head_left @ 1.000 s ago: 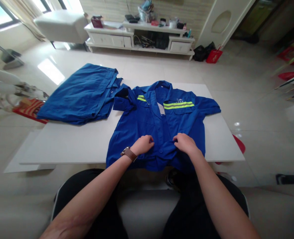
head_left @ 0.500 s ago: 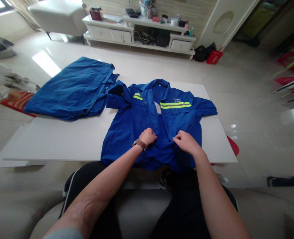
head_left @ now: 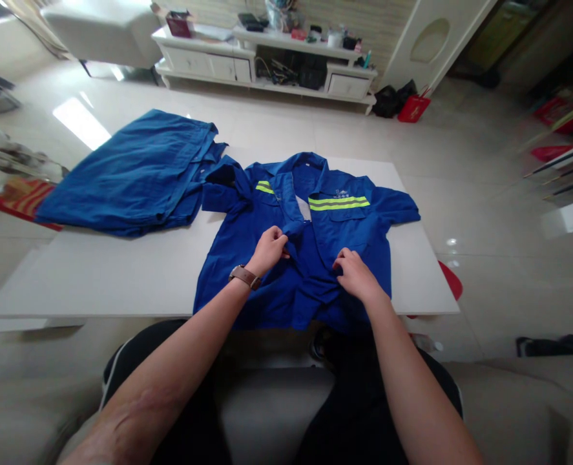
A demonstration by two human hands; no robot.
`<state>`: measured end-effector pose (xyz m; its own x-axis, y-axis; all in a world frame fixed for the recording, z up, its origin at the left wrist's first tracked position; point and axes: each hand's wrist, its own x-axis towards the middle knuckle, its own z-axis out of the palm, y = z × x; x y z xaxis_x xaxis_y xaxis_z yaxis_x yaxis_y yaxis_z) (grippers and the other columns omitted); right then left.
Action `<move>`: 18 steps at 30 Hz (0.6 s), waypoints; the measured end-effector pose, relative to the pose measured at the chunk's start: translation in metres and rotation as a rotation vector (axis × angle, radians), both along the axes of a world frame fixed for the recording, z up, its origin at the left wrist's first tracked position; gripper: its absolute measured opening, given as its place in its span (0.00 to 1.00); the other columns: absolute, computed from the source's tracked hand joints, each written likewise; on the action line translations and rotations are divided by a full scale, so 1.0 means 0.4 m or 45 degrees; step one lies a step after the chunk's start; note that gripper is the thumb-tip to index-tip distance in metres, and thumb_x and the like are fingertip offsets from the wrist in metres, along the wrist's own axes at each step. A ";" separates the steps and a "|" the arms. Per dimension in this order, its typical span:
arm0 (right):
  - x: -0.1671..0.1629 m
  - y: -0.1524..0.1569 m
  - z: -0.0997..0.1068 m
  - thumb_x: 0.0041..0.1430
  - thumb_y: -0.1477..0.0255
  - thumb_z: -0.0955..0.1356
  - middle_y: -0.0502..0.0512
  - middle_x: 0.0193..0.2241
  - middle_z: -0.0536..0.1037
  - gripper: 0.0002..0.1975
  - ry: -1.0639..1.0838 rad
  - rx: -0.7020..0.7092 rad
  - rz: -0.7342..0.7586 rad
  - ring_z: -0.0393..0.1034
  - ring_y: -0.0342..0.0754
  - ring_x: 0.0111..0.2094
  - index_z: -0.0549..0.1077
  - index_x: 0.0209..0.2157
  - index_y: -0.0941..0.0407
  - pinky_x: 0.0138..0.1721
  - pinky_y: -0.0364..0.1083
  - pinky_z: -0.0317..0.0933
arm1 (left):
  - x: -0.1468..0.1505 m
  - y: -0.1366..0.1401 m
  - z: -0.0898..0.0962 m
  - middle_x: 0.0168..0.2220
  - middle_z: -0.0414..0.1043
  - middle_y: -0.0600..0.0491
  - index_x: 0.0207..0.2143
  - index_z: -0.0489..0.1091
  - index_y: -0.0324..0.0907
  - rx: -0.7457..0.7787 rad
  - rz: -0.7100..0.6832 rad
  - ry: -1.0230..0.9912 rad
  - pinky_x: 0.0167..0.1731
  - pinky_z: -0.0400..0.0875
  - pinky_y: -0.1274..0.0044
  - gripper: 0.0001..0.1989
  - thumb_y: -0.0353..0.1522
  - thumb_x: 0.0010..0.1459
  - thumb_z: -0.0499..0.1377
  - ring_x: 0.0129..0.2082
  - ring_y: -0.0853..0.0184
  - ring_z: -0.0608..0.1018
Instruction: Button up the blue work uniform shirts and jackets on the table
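A blue work jacket (head_left: 247, 258) with yellow-and-grey reflective strips lies front up on the white table (head_left: 121, 278), collar away from me and lower edge at the near side. Its front is parted in the middle. My left hand (head_left: 270, 248), with a brown-strapped watch above it, is closed on the left front edge and lifts a fold of it. Over the other front panel, my right hand (head_left: 351, 268) pinches the cloth near its edge. The fingertips of both hands are partly hidden in the folds.
Folded blue clothing (head_left: 126, 174) is piled at the table's left end, beside a red patterned item (head_left: 22, 200). A red stool edge (head_left: 451, 281) shows at the right. Beyond the table stand a white cabinet (head_left: 208, 64) and a red bag (head_left: 413, 108).
My left hand has moved up and left along the jacket's front, drawing its edge up and folding it outward. My right hand stays nearly in place. The view has shifted slightly.
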<state>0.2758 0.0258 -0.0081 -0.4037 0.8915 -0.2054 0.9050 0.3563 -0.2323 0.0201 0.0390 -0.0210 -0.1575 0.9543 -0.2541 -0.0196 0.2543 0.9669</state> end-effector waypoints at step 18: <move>-0.091 0.064 -0.010 0.55 0.63 0.67 0.53 0.34 0.70 0.09 1.321 0.271 -0.524 0.66 0.49 0.39 0.70 0.28 0.54 0.46 0.48 0.63 | -0.021 -0.040 0.039 0.25 0.71 0.57 0.33 0.74 0.39 0.265 -0.301 0.144 0.27 0.66 0.78 0.08 0.30 0.49 0.67 0.25 0.71 0.73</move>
